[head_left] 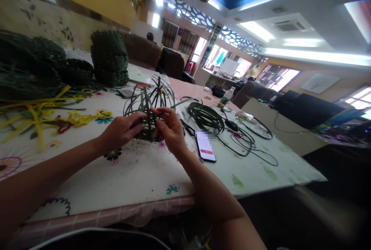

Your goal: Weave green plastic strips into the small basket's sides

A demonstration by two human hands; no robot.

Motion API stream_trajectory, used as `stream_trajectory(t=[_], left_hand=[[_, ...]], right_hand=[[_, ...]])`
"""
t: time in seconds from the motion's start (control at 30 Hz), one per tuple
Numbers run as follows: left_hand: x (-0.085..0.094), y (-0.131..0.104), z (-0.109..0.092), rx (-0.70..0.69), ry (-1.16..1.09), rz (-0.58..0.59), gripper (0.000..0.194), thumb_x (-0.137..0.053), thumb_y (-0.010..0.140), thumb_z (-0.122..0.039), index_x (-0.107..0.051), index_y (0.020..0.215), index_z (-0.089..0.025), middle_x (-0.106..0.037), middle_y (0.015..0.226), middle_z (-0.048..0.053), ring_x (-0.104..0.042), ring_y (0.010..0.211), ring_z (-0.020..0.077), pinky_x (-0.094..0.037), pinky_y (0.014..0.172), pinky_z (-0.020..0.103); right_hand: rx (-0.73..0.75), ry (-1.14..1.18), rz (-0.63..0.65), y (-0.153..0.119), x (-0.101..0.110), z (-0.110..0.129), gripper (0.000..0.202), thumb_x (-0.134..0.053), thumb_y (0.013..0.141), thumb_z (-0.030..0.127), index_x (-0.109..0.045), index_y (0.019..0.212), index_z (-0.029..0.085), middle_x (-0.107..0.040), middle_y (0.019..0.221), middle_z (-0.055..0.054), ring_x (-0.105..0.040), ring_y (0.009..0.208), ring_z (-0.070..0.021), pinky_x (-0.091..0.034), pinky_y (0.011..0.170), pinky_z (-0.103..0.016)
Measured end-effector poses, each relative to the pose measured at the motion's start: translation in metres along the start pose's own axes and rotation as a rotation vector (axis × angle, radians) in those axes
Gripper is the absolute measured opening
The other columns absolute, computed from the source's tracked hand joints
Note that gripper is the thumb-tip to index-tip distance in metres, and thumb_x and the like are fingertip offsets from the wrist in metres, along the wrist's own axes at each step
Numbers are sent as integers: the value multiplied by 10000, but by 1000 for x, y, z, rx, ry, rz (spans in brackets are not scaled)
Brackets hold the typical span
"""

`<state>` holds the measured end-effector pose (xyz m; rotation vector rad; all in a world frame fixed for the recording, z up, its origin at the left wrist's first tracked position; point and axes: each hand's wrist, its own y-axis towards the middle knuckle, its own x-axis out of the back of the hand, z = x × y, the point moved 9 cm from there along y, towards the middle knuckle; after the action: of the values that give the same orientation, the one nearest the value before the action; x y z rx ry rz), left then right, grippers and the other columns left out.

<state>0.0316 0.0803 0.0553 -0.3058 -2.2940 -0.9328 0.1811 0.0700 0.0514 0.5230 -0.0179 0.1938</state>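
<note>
A partly woven basket of dark green strips [149, 128] stands on the flowered tablecloth in front of me, its loose strip ends fanning up and outward. My left hand [127, 126] grips its left side, fingers bent against the weave. On the right side, my right hand [169, 128] pinches a dark strip between thumb and fingers near the upper weave. The hands partly cover the basket's sides. Close to the right of my right hand lies a coil of flat green strip [205, 116].
A phone with a lit screen [206, 146] lies beside my right forearm. Farther right are a mouse [232, 125], black cables [249, 145] and a plastic bottle [227, 97]. Finished dark baskets [109, 58] and yellow strips [37, 114] occupy the left. The table's front edge [116, 213] is near me.
</note>
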Motion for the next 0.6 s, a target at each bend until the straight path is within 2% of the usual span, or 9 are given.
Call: stream_trajectory(t=[0.17,0.33,0.47,0.6], left_hand=[[-5,-2,-4,-49,33,6,298,-535,973,-412,-682,1136,-211,-684,699,-7,-597,561,158,-443,587,280],[-5,-3,-8,-56,21,-1,237,-532,973,-399,-688,1006,-224,-689,735,5,-603,584,156,-441,603,279],[-1,-1,-4,-16,3,-16,222,-553,957,-395,-692,975,-223,-668,703,-5,-597,598,153,-449,615,276],[1,0,4,6,-54,-29,241,-580,948,-408,-727,994,-223,-697,729,-4,-606,614,148,-472,631,270]], right_hand=[[-25,-17,115,0,-6,7,370,-594,944,363,-467,1288,308,-685,1401,-66,-523,495,-39,-492,447,-210],[-16,-61,173,2,-7,7,463,-583,968,442,-413,1380,316,-692,1297,-56,-563,544,-53,-516,477,-212],[-18,-50,160,4,-2,4,515,-573,964,376,-376,1437,320,-689,1277,-59,-601,581,-65,-550,514,-228],[-16,-56,195,3,-5,5,536,-509,996,345,-334,1503,350,-668,1383,-73,-627,574,-65,-565,514,-246]])
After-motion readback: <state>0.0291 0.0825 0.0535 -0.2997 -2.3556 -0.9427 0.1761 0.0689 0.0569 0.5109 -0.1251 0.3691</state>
